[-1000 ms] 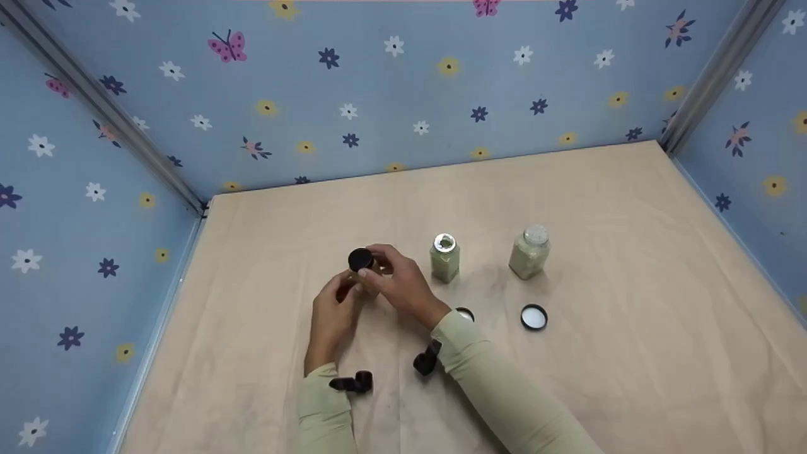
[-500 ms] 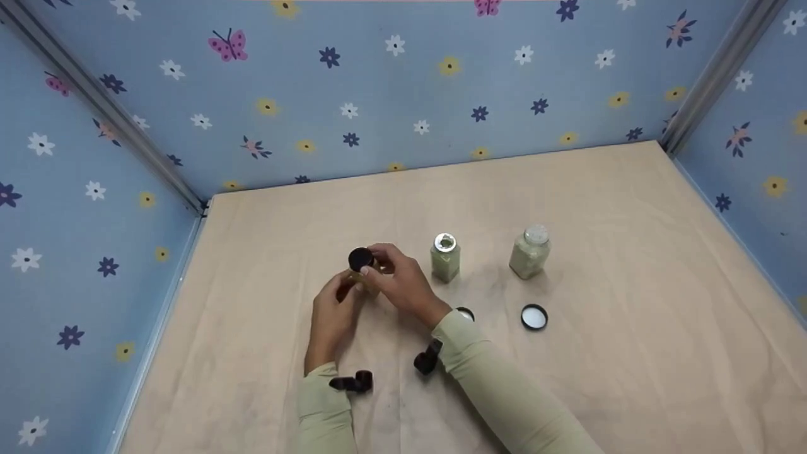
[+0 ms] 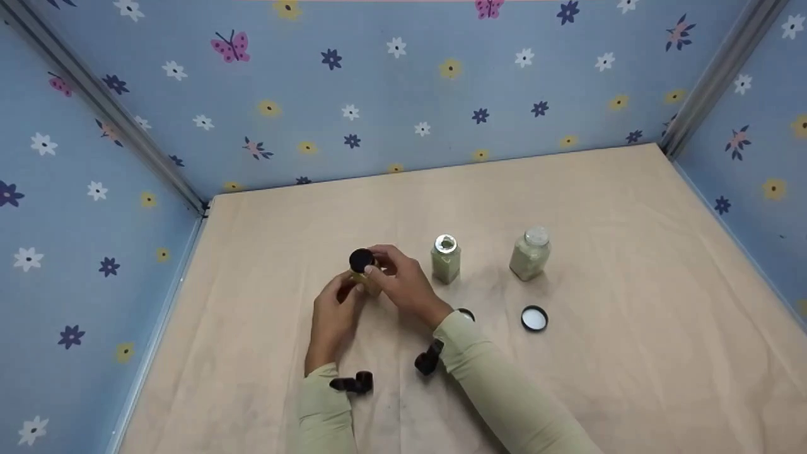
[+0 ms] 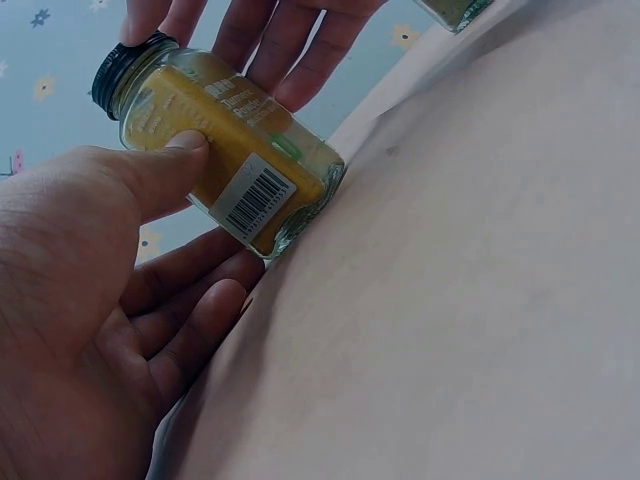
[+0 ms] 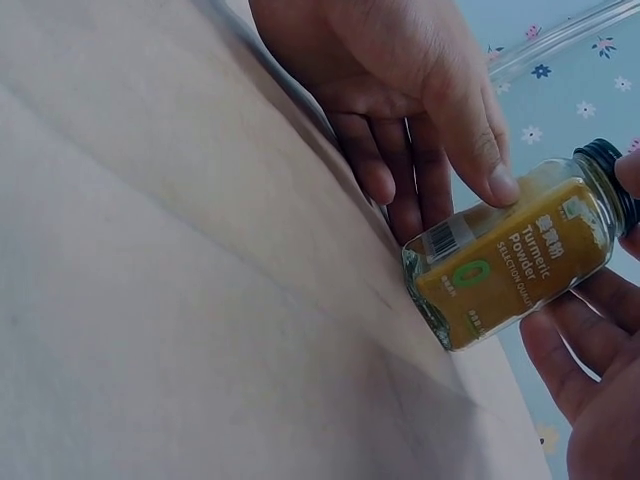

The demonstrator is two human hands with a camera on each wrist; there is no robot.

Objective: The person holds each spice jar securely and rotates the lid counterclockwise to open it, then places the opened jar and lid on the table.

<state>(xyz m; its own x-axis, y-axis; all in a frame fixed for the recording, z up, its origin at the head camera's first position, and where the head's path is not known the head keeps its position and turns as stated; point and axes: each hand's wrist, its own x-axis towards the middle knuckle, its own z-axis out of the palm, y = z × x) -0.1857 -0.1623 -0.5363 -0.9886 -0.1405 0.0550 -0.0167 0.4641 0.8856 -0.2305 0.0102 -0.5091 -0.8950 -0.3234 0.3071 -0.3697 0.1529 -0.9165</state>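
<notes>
A glass jar of yellow turmeric powder stands upright on the cloth, its black cap on top. My left hand holds the jar's body, thumb on one side near the barcode label and fingers round the other. The cap's rim is pinched by the thumb and index finger of my right hand; its other fingers extend beside the jar. To the right are a green-filled jar with a silver-rimmed mouth and a second greenish jar with a pale top, neither wearing a black cap.
One black-rimmed lid lies with its white inside up, in front of the far-right jar. Another lid is partly hidden by my right sleeve. Beige cloth covers the table, and blue flowered walls enclose it.
My right thumb has shifted slightly to the right at the cap's edge. The left hand, the turmeric jar and the other jars keep their places.
</notes>
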